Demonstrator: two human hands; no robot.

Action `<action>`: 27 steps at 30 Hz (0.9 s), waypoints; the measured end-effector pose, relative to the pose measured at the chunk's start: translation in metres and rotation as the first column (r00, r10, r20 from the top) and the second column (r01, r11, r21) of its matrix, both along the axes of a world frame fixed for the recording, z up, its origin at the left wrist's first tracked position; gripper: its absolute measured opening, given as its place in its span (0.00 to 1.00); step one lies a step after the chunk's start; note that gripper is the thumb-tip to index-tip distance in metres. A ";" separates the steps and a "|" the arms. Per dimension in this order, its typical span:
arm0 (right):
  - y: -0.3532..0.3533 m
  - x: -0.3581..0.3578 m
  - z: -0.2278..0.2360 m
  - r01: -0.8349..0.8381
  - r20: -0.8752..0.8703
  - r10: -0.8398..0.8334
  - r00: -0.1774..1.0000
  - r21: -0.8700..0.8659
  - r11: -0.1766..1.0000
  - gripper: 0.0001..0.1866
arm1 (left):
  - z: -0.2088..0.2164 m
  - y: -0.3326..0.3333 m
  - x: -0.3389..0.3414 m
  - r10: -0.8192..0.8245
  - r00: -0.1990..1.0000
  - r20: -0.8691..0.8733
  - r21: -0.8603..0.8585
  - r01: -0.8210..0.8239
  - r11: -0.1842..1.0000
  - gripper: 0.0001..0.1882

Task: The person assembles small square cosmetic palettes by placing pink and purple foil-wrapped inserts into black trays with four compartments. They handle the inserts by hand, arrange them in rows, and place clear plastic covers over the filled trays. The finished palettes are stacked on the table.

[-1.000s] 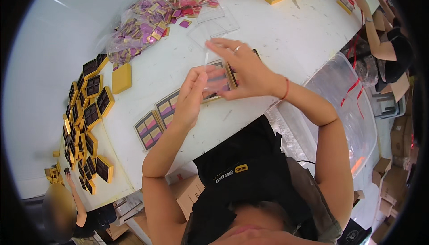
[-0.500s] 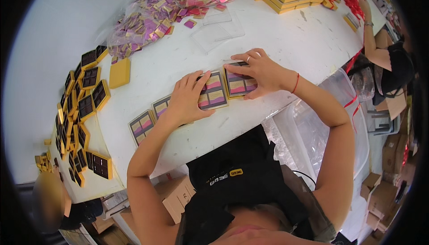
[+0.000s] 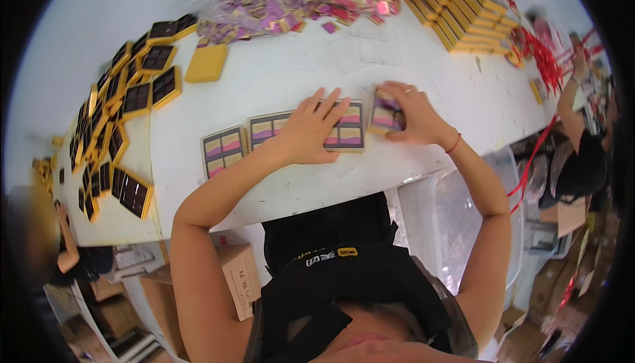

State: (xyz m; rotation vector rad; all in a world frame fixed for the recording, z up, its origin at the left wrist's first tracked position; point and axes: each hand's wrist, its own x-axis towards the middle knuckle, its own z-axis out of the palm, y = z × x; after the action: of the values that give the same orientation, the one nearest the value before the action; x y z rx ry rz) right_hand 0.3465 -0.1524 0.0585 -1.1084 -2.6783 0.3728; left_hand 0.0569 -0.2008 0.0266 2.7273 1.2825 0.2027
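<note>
A row of shallow gold-edged boxes lies before me, each with a dark divider holding pink, purple and gold wrapped squares. At the row's left end a filled box [image 3: 223, 151] sits slightly angled. Beside it another filled box [image 3: 266, 126] lies partly under my left forearm. My left hand [image 3: 311, 128] rests with fingers spread over the box [image 3: 348, 126] at the row's right. My right hand [image 3: 421, 117] grips the far right box [image 3: 383, 113], fingers over its top and right side. A gap separates that box from the row.
Dark-divided gold boxes [image 3: 137, 98] crowd the left, near a plain gold box [image 3: 206, 63]. Behind lie bags of wrapped squares [image 3: 264, 5], clear plastic covers [image 3: 377, 50], stacked gold boxes [image 3: 473, 19] and red ribbon [image 3: 539, 55]. A clear tub [image 3: 473, 197] stands below the table edge. Co-workers sit at both sides.
My right hand and its box have moved right, opening a gap from the row. My left hand now lies flatter, fingers spread. The whole view has shifted.
</note>
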 end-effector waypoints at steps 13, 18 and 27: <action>-0.003 -0.077 0.048 -0.260 -0.401 0.221 0.889 -0.044 0.965 0.44 | 0.014 -0.044 -0.041 0.239 0.885 0.400 -0.078 -0.227 0.971 0.67; -0.003 -0.099 0.016 -0.403 -0.170 0.396 0.903 -0.012 0.915 0.46 | 0.022 -0.072 -0.079 0.349 0.898 0.269 -0.146 -0.320 0.936 0.66; -0.010 -0.090 0.016 -0.329 -0.232 0.323 0.918 0.011 0.944 0.51 | 0.016 -0.041 -0.036 0.252 0.903 0.347 -0.125 -0.222 0.967 0.70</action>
State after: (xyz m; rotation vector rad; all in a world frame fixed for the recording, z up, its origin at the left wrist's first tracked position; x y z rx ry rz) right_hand 0.2561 -0.1626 0.0741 -0.5749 -2.6477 0.5603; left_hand 0.0208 -0.2413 0.0426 2.3134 1.4654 0.6272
